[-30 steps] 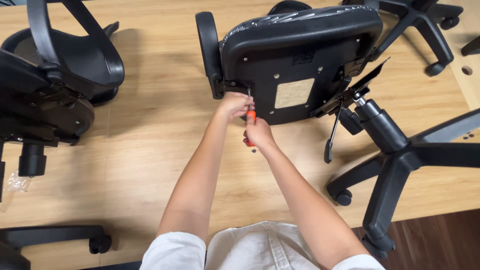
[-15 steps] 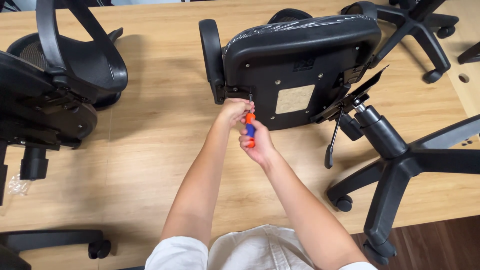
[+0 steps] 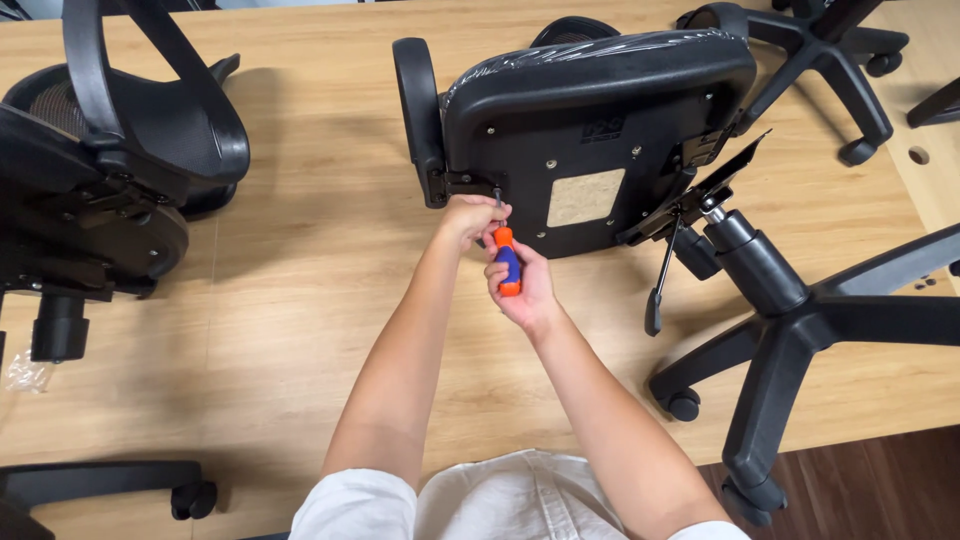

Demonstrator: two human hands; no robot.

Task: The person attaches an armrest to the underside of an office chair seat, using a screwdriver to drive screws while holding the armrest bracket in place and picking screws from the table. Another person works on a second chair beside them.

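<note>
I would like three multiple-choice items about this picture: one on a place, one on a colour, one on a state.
1. Where does the chair seat lie?
A. on the wooden table
B. on a shelf
C. on a sofa

2. What colours has the screwdriver handle?
A. green and white
B. orange and blue
C. all yellow

3. What is the right hand doing?
A. resting flat
B. holding a cup
C. gripping the screwdriver

Answers: 1 A, the seat rests underside-out on the tabletop. 2 B, orange top, blue middle. 3 C, fingers wrap the handle while the left hand steadies the tip at the armrest bracket.
</note>
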